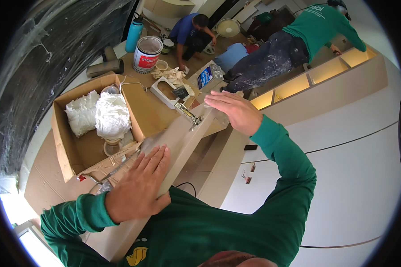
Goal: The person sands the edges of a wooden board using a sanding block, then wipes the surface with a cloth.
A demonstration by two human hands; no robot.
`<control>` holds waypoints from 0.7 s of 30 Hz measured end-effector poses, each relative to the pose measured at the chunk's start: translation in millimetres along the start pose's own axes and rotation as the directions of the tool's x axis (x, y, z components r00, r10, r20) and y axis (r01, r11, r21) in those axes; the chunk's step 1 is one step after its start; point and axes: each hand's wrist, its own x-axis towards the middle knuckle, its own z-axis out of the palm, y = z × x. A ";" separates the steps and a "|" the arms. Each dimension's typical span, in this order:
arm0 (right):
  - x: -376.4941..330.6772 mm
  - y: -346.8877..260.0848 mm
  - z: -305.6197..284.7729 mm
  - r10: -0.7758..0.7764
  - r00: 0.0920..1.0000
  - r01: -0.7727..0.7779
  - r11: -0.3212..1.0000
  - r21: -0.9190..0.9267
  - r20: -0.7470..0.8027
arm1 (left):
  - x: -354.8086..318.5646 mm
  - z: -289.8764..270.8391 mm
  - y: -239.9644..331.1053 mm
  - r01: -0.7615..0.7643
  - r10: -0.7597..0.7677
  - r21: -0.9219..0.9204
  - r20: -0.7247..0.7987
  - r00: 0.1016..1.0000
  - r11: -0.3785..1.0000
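Observation:
A long beige panel (182, 133) with a metal hinge (189, 114) on its upper part runs from my chest toward the middle of the view. My left hand (140, 187) lies flat on the panel's lower part, fingers spread and pointing up. My right hand (231, 111) presses open-palmed against the panel's far end, just right of the hinge. Both arms wear green sleeves. Neither hand wraps around the panel.
An open cardboard box (71, 147) with white wadding (107, 115) stands left. Behind it are a paint bucket (147, 53), a blue bottle (133, 35) and rags. One person crouches (191, 31); another in green leans over lit shelving (307, 80). White cabinet fronts (352, 169) fill the right.

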 end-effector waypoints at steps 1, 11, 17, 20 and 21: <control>-7.0 6.2 3.4 0.040 0.999 -0.042 0.998 -0.039 -0.035 | -1.2 -1.8 3.0 -0.002 0.001 0.046 0.008 1.000 0.999; 6.4 -26.2 19.7 0.048 0.991 -0.049 0.999 -0.007 -0.129 | -42.8 -0.7 13.4 0.144 -0.138 0.291 -0.041 0.990 0.946; 7.9 -106.6 25.7 -0.291 0.946 0.306 0.947 0.094 -0.140 | -103.2 -10.6 47.1 0.356 -0.358 0.302 -0.051 0.932 0.884; 14.7 -67.8 26.8 -0.263 0.958 0.272 0.960 0.065 -0.114 | -142.3 -11.9 63.7 0.430 -0.427 0.349 -0.089 0.900 0.833; 17.3 -34.7 25.8 -0.141 0.980 0.152 0.986 0.073 -0.139 | -154.7 -14.3 68.7 0.466 -0.469 0.338 -0.079 0.880 0.818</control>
